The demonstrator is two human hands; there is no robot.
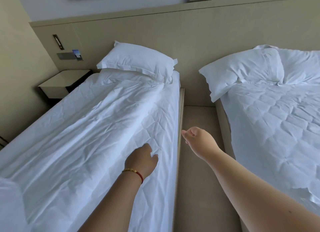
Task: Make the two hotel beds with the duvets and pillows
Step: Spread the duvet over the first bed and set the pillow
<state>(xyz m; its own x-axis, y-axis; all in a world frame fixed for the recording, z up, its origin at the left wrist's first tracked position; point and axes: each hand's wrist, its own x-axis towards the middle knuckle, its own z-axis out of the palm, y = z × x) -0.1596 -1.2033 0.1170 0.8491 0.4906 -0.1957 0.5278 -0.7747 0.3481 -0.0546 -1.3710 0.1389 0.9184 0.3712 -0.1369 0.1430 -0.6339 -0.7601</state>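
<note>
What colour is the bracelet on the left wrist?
The bracelet is red cord with gold beads, seen in the head view.

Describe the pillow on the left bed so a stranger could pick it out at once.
Start at the long beige headboard behind both beds, then go to the narrower left bed, beside the nightstand. The pillow lies alone at its head, against the headboard and over the duvet's top edge. Unlike the right bed's two side-by-side pillows, it is a single one.

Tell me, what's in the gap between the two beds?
Only bare beige floor between the left bed and right bed; the right hand hovers above it, head view.
</note>
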